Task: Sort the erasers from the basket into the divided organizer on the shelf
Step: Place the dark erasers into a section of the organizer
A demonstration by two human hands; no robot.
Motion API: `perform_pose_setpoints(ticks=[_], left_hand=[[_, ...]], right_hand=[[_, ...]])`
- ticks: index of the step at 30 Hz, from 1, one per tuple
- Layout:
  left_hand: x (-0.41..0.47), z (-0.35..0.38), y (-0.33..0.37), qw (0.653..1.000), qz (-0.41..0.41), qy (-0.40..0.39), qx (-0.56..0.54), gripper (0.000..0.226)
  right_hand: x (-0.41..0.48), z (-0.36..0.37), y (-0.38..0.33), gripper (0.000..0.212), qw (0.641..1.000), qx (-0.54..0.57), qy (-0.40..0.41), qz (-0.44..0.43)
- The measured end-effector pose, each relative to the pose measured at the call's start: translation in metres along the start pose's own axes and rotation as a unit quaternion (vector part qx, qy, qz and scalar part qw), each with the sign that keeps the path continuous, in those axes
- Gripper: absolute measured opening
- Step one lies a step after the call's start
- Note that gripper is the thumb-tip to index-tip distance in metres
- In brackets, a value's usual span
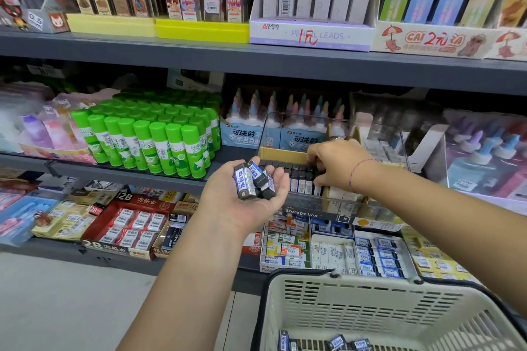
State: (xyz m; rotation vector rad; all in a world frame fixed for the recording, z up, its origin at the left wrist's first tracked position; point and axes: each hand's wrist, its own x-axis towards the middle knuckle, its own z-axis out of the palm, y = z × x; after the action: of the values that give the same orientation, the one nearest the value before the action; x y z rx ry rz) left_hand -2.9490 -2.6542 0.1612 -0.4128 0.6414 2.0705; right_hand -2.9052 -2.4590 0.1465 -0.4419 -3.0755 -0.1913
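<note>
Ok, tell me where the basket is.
Bottom right of the head view: the basket, a few erasers in it, sits below the organizer and the right hand.

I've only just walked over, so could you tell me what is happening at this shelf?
A person is sorting erasers into stock. The left hand, palm up, cups a few black erasers in blue-and-white sleeves. The right hand reaches down into the clear organizer on the shelf, fingertips at a row of erasers already standing there; whether it pinches one is hidden. Several loose erasers lie in the basket below.
</note>
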Motion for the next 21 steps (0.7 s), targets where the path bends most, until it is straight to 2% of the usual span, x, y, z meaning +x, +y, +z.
perform_pose_setpoints(ticks=[3, 5, 6, 8, 10, 12, 14, 21], left_hand=[[0.000, -0.003, 0.004, 1.000, 0.001, 0.003, 0.003, 0.026], [-0.001, -0.004, 0.005, 1.000, -0.002, 0.000, 0.006, 0.027], [-0.001, -0.004, 0.005, 1.000, -0.003, -0.004, 0.007, 0.028], [-0.002, -0.004, 0.005, 1.000, -0.002, -0.010, 0.003, 0.029], [-0.003, -0.004, 0.004, 1.000, -0.001, -0.020, 0.006, 0.028], [-0.004, -0.004, 0.004, 0.999, -0.004, -0.037, 0.030, 0.028], [-0.004, -0.004, 0.004, 0.997, -0.012, -0.054, 0.054, 0.028], [-0.007, -0.004, 0.003, 0.995, -0.015, -0.073, 0.066, 0.030]], right_hand=[[-0.004, -0.006, 0.001, 0.030, 1.000, 0.026, 0.002, 0.011], [-0.010, -0.016, -0.004, 0.027, 0.995, 0.088, 0.036, 0.007], [-0.013, -0.023, -0.009, 0.025, 0.987, 0.152, 0.058, -0.005], [-0.024, -0.037, -0.025, 0.026, 0.947, 0.305, 0.081, -0.060], [-0.033, -0.049, -0.042, 0.034, 0.914, 0.376, 0.066, -0.137], [-0.036, -0.052, -0.054, 0.045, 0.911, 0.363, 0.047, -0.192], [-0.032, -0.049, -0.060, 0.046, 0.915, 0.342, 0.046, -0.211], [-0.022, -0.039, -0.065, 0.031, 0.906, 0.391, 0.041, -0.159]])
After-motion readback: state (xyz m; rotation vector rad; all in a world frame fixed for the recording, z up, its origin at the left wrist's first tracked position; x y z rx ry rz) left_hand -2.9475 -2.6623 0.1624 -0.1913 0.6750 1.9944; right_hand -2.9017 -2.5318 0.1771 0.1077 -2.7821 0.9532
